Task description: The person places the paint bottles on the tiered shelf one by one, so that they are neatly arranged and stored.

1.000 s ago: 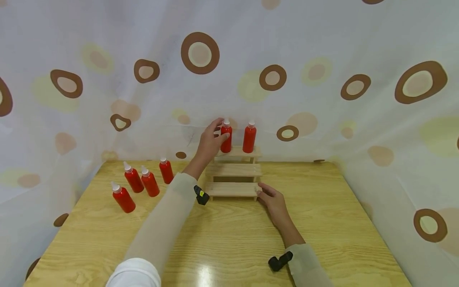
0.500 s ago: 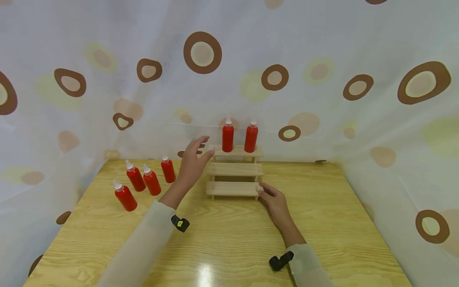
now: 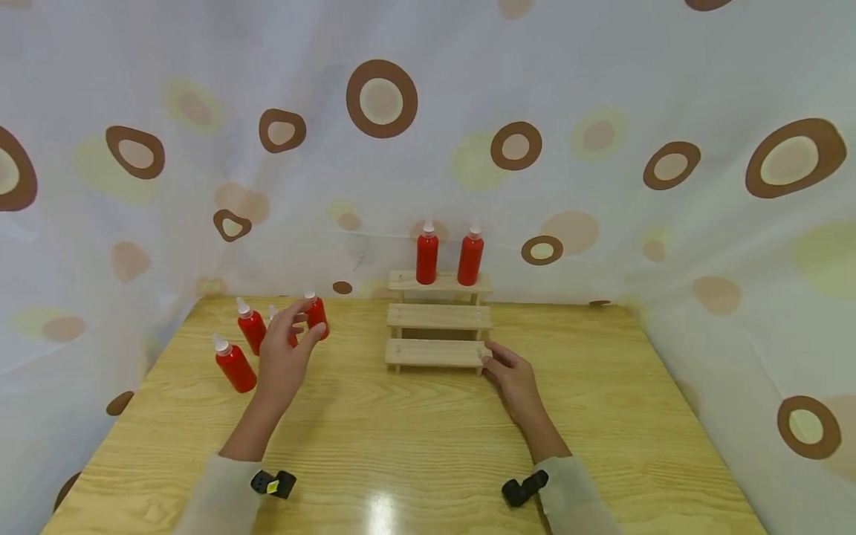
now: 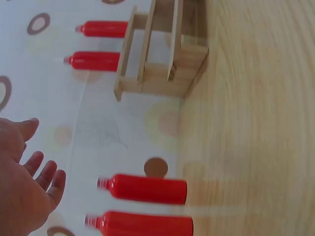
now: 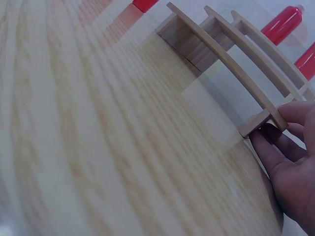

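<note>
Patterned cloth behind and at the sides, wood-grain table below. Three-step wooden rack near the table's back edge, two red bottles on its top step: left one, right one, both upright, apart.

Right hand pinches the right end of the rack's lowest step. Left hand is at the bottle group on the left, fingers spread, grasping nothing; left wrist view shows bare air between thumb and fingers.

Nearest it: back bottle, on the table left of the rack, just ahead and to the right of the left hand, long axis vertical. Left hand much nearer to it than right. Three more red bottles stand there: front one, far-left one, and one mostly hidden behind the left hand. Smallest: white nozzle on the front one.
</note>
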Tool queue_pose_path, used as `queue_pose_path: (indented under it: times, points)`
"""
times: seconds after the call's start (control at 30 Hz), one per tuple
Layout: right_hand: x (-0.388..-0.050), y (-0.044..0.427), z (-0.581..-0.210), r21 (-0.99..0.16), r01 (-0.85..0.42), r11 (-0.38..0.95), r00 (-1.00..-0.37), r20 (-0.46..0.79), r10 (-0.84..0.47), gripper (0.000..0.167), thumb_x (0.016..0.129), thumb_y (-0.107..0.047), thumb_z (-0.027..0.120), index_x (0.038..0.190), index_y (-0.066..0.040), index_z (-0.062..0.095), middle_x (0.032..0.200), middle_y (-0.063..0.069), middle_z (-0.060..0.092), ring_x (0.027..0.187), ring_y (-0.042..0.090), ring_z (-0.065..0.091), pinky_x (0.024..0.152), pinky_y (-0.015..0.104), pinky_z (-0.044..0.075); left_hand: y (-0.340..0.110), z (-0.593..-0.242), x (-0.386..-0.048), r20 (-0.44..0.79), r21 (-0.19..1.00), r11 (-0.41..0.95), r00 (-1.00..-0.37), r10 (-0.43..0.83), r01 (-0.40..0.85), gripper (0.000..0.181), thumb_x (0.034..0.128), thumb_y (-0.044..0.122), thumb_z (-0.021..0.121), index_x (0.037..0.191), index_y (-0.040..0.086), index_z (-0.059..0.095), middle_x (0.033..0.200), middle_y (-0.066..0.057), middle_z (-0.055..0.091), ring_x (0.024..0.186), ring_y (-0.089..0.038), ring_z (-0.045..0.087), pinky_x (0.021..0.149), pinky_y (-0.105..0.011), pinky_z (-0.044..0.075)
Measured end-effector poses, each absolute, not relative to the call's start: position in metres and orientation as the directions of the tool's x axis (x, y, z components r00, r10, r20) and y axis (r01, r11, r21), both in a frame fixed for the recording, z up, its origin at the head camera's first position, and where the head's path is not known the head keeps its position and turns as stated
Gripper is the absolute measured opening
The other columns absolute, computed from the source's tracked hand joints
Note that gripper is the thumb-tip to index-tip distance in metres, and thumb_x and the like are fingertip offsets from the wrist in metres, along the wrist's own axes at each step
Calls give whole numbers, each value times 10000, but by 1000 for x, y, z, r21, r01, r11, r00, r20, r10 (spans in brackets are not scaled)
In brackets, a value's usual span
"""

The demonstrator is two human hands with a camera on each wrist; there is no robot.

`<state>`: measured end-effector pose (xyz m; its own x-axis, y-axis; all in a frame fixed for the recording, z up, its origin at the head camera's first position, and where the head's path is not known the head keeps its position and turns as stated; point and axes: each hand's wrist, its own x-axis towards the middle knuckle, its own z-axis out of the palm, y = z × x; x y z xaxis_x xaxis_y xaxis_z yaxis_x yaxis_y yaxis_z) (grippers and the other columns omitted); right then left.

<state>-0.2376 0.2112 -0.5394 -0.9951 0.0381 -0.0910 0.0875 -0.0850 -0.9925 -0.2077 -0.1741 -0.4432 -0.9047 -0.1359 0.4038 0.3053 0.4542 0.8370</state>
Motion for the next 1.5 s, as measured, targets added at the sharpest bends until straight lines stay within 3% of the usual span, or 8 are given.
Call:
queue_pose_path:
  times: [0.17, 0.4, 0.57, 1.0, 1.13, 1.33, 1.5]
  points:
    - [-237, 213, -537, -994, 84, -75, -995, -88, 46, 469, 986, -96, 631, 1432, 11, 527, 1529, 182, 447, 1348, 257, 492, 922, 202, 550, -199, -448, -188, 396, 837, 484, -893, -214, 255, 471, 981, 226, 675, 1425, 138, 544, 1316, -116, 586, 1144, -234, 555, 920, -191, 450]
    - [-237, 212, -538, -991, 90, -95, -993, -96, 62, 459, 981, -69, 623, 1424, 13, 535, 1521, 182, 453, 1324, 239, 509, 912, 201, 555, -232, -451, -166, 364, 848, 506, -866, -344, 156, 476, 984, 210, 668, 1430, 112, 536, 1300, -76, 568, 1104, -120, 537, 902, -82, 429]
    - [-237, 212, -539, -992, 92, -87, -994, -97, 51, 461, 985, -70, 621, 1429, 14, 528, 1524, 181, 445, 1360, 266, 476, 912, 195, 552, -257, -459, -163, 395, 853, 498, -817, -420, 157, 464, 973, 162, 677, 1419, 118, 558, 1307, -84, 566, 1092, -40, 543, 886, -60, 438]
    - [-236, 211, -537, -994, 90, -69, -995, -93, 46, 472, 988, -89, 628, 1437, 8, 522, 1531, 174, 440, 1362, 243, 476, 912, 188, 549, -287, -479, -174, 236, 875, 484, -880, -412, 8, 554, 995, 222, 647, 1502, 102, 456, 1432, -128, 486, 1240, -255, 504, 888, -39, 424]
    - [-236, 210, -536, -993, 88, -73, -994, -92, 52, 467, 986, -86, 631, 1432, 3, 529, 1509, 170, 464, 1325, 238, 508, 912, 196, 552, -289, -483, -178, 140, 888, 456, -913, -384, -56, 605, 1002, 279, 632, 1538, 111, 407, 1476, -122, 461, 1287, -281, 489, 982, -118, 458]
    - [-236, 211, -538, -992, 87, -88, -996, -90, 30, 472, 987, -80, 626, 1436, 19, 517, 1539, 177, 425, 1392, 257, 445, 907, 180, 547, -290, -485, -179, 37, 895, 424, -926, -376, -136, 661, 1016, 338, 598, 1584, 144, 322, 1562, -132, 422, 1363, -315, 456, 1127, -414, 445]
    - [-237, 211, -538, -992, 89, -84, -995, -92, 26, 472, 992, -83, 623, 1438, 24, 511, 1544, 179, 418, 1411, 268, 424, 908, 175, 544, -289, -484, -177, 39, 905, 405, -921, -387, -132, 646, 1017, 310, 601, 1580, 156, 322, 1543, -140, 452, 1356, -309, 469, 1140, -418, 428]
